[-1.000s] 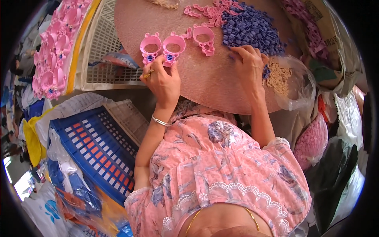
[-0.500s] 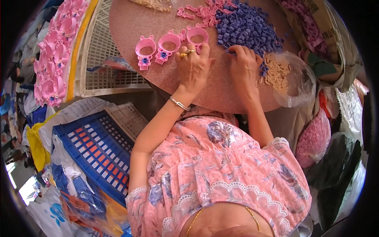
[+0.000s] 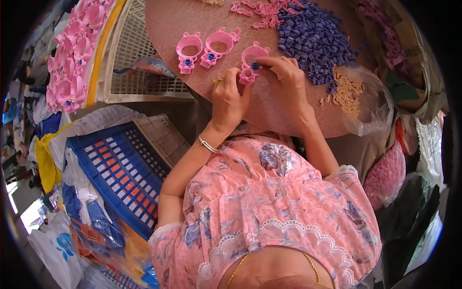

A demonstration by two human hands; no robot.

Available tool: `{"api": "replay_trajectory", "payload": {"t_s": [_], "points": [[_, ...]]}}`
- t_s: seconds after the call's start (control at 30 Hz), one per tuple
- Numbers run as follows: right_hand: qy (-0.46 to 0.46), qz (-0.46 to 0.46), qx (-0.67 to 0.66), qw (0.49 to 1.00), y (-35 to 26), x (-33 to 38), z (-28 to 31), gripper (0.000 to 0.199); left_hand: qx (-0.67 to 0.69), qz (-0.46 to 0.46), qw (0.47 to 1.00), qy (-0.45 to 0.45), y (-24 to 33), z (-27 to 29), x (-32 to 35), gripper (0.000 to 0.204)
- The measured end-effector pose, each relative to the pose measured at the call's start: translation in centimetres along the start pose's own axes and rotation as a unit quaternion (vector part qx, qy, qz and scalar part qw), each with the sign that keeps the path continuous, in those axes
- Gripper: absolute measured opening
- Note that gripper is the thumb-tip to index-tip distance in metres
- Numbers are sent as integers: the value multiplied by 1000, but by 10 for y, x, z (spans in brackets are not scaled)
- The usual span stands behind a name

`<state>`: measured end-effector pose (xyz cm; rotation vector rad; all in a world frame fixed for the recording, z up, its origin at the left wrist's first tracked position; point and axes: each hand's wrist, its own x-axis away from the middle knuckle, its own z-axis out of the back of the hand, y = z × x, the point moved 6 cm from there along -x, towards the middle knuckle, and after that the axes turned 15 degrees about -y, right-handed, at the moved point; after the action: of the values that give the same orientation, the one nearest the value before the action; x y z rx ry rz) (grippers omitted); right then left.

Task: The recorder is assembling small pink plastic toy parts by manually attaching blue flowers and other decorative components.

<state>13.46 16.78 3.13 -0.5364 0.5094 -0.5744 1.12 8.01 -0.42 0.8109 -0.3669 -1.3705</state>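
Note:
A pink plastic ring-shaped piece with two ear-like knobs (image 3: 262, 48) stands over the round table. Its lower tail is pinched between the thumb and fingers of my left hand (image 3: 227, 102). My right hand (image 3: 287, 85) presses a small blue plastic piece (image 3: 254, 66) onto that tail, just below the ring. To the left on the table lie two more pink ring pieces: one (image 3: 179, 48) with a blue part on its tail, and another (image 3: 209, 48), also with a blue part, plus a small pink bit at its upper right.
A heap of blue plastic pieces (image 3: 315, 41) covers the far right of the round table (image 3: 163, 19). Beside it are pink parts (image 3: 264, 13) and a beige pile (image 3: 347, 91) by a clear bag (image 3: 380, 108). Leftward stand a white crate (image 3: 144, 89) and finished-looking pink pieces (image 3: 72, 58).
My left hand has drawn one pink ring piece nearer and grips its tail. My right hand has moved left from beside the blue heap, bringing a small blue piece onto it.

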Motion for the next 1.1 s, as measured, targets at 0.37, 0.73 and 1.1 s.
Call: {"api": "replay_trajectory", "payload": {"t_s": [0.37, 0.73, 1.1], "points": [[-60, -16, 49, 997, -15, 0, -7, 25, 61, -21, 997, 43, 1, 6, 7, 39], [-79, -20, 49, 995, -24, -4, 1, 22, 44, -52, 996, 58, 4, 11, 8, 41], [-131, 64, 38, 989, -22, -4, -1, 28, 92, -53, 994, 15, 0, 7, 6, 51]]}}
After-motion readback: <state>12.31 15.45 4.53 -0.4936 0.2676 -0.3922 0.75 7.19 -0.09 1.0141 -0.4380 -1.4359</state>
